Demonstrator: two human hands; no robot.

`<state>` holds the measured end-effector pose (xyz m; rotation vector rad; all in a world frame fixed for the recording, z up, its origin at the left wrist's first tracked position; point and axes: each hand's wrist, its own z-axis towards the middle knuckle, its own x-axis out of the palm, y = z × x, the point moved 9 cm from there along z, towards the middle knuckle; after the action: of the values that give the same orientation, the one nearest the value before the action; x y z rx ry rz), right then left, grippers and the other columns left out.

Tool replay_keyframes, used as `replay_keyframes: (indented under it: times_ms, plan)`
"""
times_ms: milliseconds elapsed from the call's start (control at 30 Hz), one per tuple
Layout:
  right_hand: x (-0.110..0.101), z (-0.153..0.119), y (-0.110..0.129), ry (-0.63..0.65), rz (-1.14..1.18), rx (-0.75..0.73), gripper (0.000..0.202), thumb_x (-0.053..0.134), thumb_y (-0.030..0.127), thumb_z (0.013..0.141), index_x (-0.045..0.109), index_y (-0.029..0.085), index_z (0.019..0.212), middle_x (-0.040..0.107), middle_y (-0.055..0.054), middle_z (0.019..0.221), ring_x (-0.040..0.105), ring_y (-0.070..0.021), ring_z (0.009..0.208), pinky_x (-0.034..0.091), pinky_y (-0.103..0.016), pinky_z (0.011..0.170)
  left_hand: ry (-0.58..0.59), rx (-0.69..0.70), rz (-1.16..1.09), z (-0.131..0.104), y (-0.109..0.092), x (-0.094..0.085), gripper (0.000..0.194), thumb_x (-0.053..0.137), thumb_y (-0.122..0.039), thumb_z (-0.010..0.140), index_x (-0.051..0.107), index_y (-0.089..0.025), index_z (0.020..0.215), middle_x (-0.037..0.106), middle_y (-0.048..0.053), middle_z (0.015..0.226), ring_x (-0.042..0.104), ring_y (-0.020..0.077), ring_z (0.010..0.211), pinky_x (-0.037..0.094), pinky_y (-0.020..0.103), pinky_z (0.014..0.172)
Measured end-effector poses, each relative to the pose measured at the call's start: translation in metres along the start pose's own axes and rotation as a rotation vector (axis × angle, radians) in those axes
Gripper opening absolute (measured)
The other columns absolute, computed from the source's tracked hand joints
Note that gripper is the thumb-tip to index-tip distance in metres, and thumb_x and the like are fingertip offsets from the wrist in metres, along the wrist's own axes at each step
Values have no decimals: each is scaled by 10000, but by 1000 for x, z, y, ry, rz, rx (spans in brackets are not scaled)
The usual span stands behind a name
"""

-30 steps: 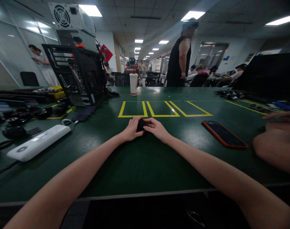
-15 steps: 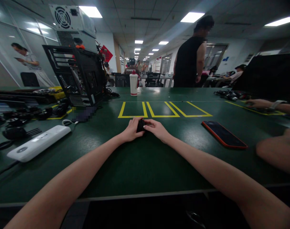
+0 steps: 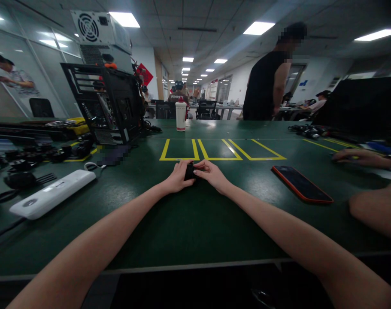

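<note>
A small black object sits between my two hands, just in front of the yellow tape outlines on the green table. My left hand is wrapped round its left side, fingers over the top and thumb below. With thumb and fingertips pinched together, my right hand touches the object's right side. Whether those fingertips hold a separate small part is too small to tell.
A white power strip and an open computer case stand left. Beyond the tape is a white cup. An orange-edged phone lies right, near another person's hand. Dark cables lie far left.
My hands stay nearly in place around the black object. The other person's hand at the right has shifted slightly, and the standing person in black has moved right.
</note>
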<state>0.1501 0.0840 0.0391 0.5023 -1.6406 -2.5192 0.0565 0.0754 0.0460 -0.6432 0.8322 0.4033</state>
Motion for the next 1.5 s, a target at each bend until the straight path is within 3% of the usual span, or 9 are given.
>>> replay_keyframes:
  times_ms: [233, 400, 667, 800, 1000, 1133, 1233, 1367, 1500]
  plan:
    - [2, 2, -8, 36, 43, 107, 343, 622, 223, 653, 537, 156, 979, 572, -67, 1010, 552, -158, 918, 395, -380, 886, -5, 15, 5, 0, 0, 0, 595, 556, -276, 683, 288, -148, 1199, 401, 119, 1152, 396, 253, 1048, 327, 419, 903]
    - [2, 0, 3, 74, -9, 31, 342, 666, 176, 598, 529, 177, 911, 564, -42, 959, 537, -167, 928, 408, -393, 866, 6, -17, -15, 0, 0, -1, 588, 553, -269, 684, 292, -154, 1198, 405, 118, 1140, 397, 257, 1041, 327, 428, 897]
    - [0, -1, 0, 30, -2, 56, 207, 598, 272, 684, 534, 179, 857, 582, -36, 892, 547, -149, 850, 437, -375, 806, 12, -3, -15, 0, 0, 0, 602, 562, -283, 682, 282, -162, 1203, 388, 114, 1170, 385, 257, 1064, 319, 428, 916]
    - [-1, 0, 2, 6, -20, 23, 255, 622, 241, 656, 547, 181, 892, 579, -39, 946, 536, -156, 900, 419, -379, 843, 10, 5, -9, 0, 0, 0, 604, 560, -281, 682, 279, -155, 1201, 392, 115, 1163, 385, 255, 1062, 318, 424, 917]
    - [2, 1, -7, 68, 67, 119, 341, 643, 191, 623, 536, 172, 946, 555, -52, 1023, 550, -161, 927, 400, -396, 892, 6, -8, -1, 0, 1, 1, 597, 556, -282, 683, 283, -141, 1195, 398, 123, 1144, 395, 254, 1041, 329, 421, 905]
    - [2, 1, -1, 97, 32, 33, 349, 671, 159, 580, 521, 179, 894, 565, -29, 942, 543, -161, 929, 395, -398, 890, -7, -4, -5, 0, 2, 0, 587, 558, -280, 681, 293, -154, 1189, 411, 114, 1128, 402, 254, 1043, 324, 427, 907]
    - [5, 0, -3, 134, 32, 64, 355, 665, 185, 603, 503, 190, 919, 582, -21, 886, 557, -160, 894, 409, -399, 862, -4, -8, -10, 0, 1, 0, 592, 559, -281, 680, 290, -160, 1194, 405, 113, 1133, 401, 257, 1049, 323, 431, 909]
    - [3, 0, -3, 90, 47, 78, 262, 616, 264, 670, 506, 194, 897, 589, -20, 855, 570, -156, 837, 433, -386, 816, 1, -3, -18, -1, 0, -1, 606, 565, -287, 679, 282, -161, 1200, 394, 115, 1149, 390, 257, 1056, 326, 427, 910]
    - [0, 1, 1, 42, -9, 38, 261, 636, 229, 643, 524, 180, 874, 577, -31, 893, 552, -163, 874, 431, -393, 826, 1, 7, -40, -1, 1, -1, 612, 573, -305, 680, 282, -155, 1197, 396, 118, 1147, 389, 252, 1062, 324, 424, 918]
